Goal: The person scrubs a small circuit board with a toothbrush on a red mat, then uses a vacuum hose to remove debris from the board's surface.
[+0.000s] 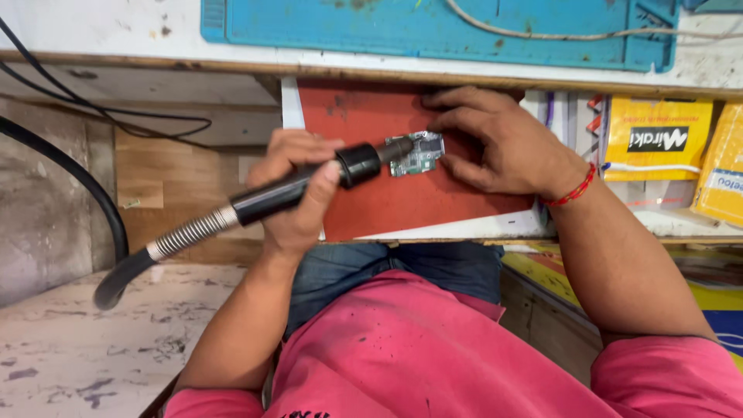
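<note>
The left hand (pixel 298 190) is clenched around a black hot-air wand (pixel 309 182), its nozzle lying right at the left edge of a small green circuit board (pixel 418 153). The right hand (pixel 495 139) presses its fingertips (pixel 439 122) on the board's top and right side, pinning it flat rather than lifting it. The board lies near the middle of a red mat (pixel 387 201), which rests on a pulled-out shelf below the front edge of the counter (pixel 116 31). By the look of it the heating is in progress: the board is whole, nothing has been lifted off it, and no loose parts show on the mat.

The wand's sprung neck and black hose (pixel 116 271) trail off to the left. A blue work mat (pixel 433 27) lies on the counter, a pale cord (pixel 542 35) across it. Yellow packets (pixel 658 139) sit at the shelf's right end. The walls and floor are worn, paint-spotted wood.
</note>
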